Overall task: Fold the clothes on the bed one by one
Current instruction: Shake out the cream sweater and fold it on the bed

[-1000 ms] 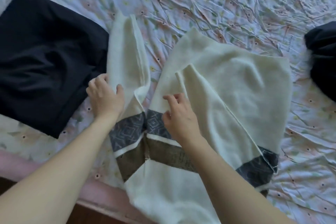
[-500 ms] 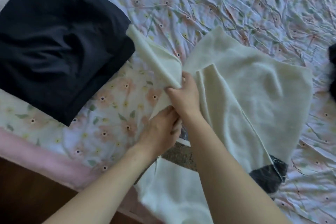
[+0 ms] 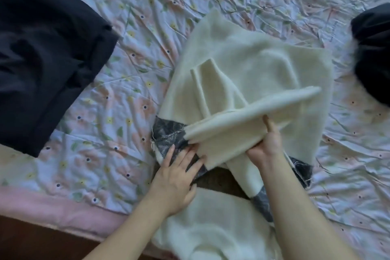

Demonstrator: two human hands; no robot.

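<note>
Cream sweater (image 3: pixel 253 65), sleeve gripped across it by right hand (image 3: pixel 264 148); left hand (image 3: pixel 177 173) presses flat.

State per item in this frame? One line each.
cream sweater: spread on the bed, partly folded, both sleeves brought across the body
left hand: flat, pressing the patterned band
right hand: gripping the sleeve
black garment: folded, lying left
dark garment: bunched at right edge

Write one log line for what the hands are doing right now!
step: folding sleeve over sweater | right hand: grips sleeve | left hand: flat on sweater | dark clothes: beside
</note>
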